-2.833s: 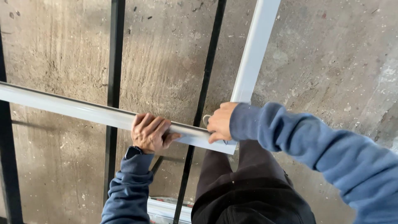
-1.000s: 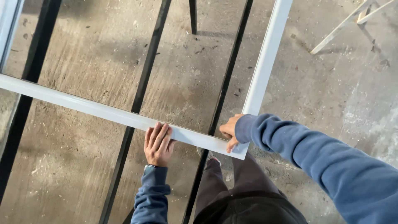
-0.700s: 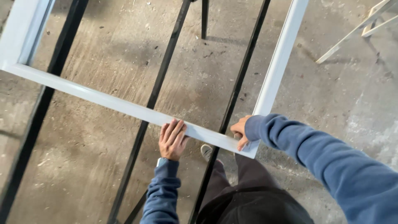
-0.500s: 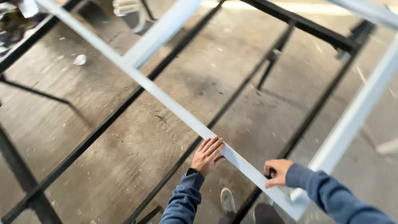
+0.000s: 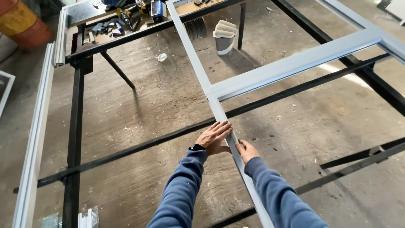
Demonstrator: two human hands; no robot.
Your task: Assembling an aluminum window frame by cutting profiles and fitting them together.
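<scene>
Fingers [image 5: 219, 128] of the left hand [image 5: 213, 138] are lying flat and spread on the pale metal frame [image 5: 219, 112], while the right hand [image 5: 247, 151] is curling loosely against the same bar's edge, gripping nothing. That frame is resting across black steel rails [image 5: 177, 134], its crossbar already joined; a cluttered bench [image 5: 126, 29] is standing beyond.

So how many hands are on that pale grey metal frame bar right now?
2. The left hand lies flat on the pale grey metal frame bar; the right hand touches its right edge, just nearer the person.
</scene>
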